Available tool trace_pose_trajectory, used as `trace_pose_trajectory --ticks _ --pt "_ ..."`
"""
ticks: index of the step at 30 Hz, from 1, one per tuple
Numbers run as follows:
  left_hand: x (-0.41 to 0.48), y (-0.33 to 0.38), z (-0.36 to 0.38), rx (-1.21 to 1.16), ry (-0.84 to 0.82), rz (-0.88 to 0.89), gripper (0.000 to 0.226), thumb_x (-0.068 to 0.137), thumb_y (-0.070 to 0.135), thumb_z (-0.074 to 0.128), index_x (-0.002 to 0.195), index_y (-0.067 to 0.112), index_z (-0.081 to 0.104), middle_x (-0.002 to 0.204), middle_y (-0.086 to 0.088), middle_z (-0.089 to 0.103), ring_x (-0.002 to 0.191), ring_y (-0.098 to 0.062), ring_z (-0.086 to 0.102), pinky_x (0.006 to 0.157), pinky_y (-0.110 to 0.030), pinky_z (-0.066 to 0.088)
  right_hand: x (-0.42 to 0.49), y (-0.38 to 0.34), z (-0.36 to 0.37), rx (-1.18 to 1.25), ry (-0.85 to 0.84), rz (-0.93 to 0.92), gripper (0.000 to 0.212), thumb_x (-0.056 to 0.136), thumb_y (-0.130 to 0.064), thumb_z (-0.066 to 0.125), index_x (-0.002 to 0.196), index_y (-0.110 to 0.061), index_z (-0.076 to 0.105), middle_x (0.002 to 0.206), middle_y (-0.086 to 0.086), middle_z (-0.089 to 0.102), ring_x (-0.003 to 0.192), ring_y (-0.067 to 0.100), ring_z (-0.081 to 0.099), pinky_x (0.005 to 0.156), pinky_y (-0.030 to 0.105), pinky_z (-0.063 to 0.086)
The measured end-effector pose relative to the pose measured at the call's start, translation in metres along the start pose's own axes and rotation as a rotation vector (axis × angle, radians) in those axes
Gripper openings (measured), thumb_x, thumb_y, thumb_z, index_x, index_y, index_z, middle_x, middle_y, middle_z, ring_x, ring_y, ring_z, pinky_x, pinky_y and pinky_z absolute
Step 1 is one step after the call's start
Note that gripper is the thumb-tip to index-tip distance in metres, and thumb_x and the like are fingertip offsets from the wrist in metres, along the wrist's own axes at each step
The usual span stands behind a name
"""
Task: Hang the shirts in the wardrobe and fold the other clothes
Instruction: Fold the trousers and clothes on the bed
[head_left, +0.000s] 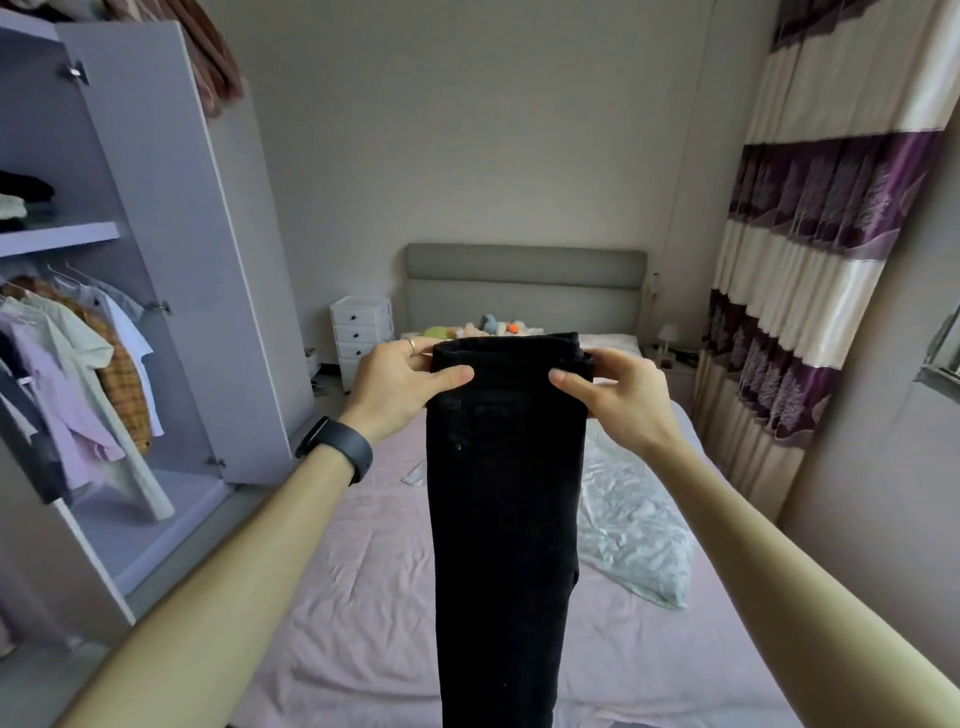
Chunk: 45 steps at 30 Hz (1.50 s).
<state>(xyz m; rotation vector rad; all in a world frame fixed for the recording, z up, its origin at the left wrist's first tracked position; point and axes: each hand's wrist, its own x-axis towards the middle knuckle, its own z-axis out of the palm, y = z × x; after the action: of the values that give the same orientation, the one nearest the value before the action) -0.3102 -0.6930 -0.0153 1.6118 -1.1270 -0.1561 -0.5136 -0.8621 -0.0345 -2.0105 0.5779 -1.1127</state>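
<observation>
A pair of black trousers (504, 519) hangs straight down in front of me above the bed, folded lengthwise with the waistband on top. My left hand (400, 387) pinches the left end of the waistband, thumb in front. My right hand (613, 395) pinches the right end the same way. A pale mint garment (631, 535) lies crumpled on the pink bed (353, 597) behind the trousers. Several shirts (72, 384) hang on the rail in the open wardrobe (171, 260) at the left.
Folded clothes (23, 200) lie on the wardrobe shelf. A white drawer unit (361, 343) stands beside the grey headboard (524, 286). Soft toys (483, 327) sit at the bed's head. Purple and cream curtains (810, 260) hang on the right.
</observation>
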Motion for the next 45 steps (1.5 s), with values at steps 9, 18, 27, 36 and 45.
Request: trace_pose_trajectory --ticks 9,18,27,36,45 --pt "0.105 0.007 0.034 0.103 0.137 0.079 0.032 0.089 0.031 0.074 0.119 0.022 0.067 0.093 0.017 0.066 0.088 -0.004 0.065 0.072 0.0 0.042 0.095 0.008 0.005 -0.146 0.244 0.035 0.038 0.077 -0.057 0.075 0.103 -0.029 0.077 0.091 -0.018 0.075 0.091 -0.002 0.068 0.088 0.027 0.056" --pt "0.242 -0.098 0.117 0.239 0.084 -0.008 0.035 0.091 0.04 0.069 0.121 0.023 0.065 0.103 0.006 0.071 0.095 -0.015 0.065 0.087 -0.031 0.052 0.212 0.148 0.027 -0.224 0.163 0.114 0.038 0.08 -0.057 0.075 0.103 -0.027 0.075 0.093 -0.015 0.072 0.092 0.004 0.068 0.08 0.025 0.054" --pt "0.327 -0.271 0.227 0.479 -0.083 -0.335 0.038 0.087 0.061 0.063 0.119 0.04 0.061 0.097 0.008 0.068 0.095 -0.021 0.062 0.074 -0.037 0.052 0.282 0.367 0.082 -0.273 -0.111 0.373 0.034 0.077 -0.059 0.077 0.101 -0.036 0.067 0.098 -0.018 0.065 0.081 0.001 0.064 0.066 0.017 0.044" --pt "0.366 -0.399 0.286 0.33 -0.233 -0.577 0.021 0.086 0.035 0.077 0.102 0.029 0.065 0.093 0.014 0.064 0.061 -0.014 0.069 0.051 -0.011 0.044 0.297 0.492 0.144 -0.29 -0.316 0.606 0.027 0.088 -0.047 0.071 0.105 -0.03 0.06 0.068 -0.003 0.068 0.062 0.007 0.064 0.06 0.026 0.05" --pt "0.514 -0.531 0.34 -0.025 -0.117 -0.646 0.028 0.094 0.005 0.066 0.122 0.004 0.06 0.102 -0.006 0.066 0.067 -0.011 0.063 0.053 -0.008 0.049 0.432 0.608 0.233 -0.187 -0.132 0.752 0.024 0.093 -0.032 0.069 0.112 -0.022 0.058 0.068 -0.003 0.069 0.047 -0.001 0.062 0.043 0.012 0.04"
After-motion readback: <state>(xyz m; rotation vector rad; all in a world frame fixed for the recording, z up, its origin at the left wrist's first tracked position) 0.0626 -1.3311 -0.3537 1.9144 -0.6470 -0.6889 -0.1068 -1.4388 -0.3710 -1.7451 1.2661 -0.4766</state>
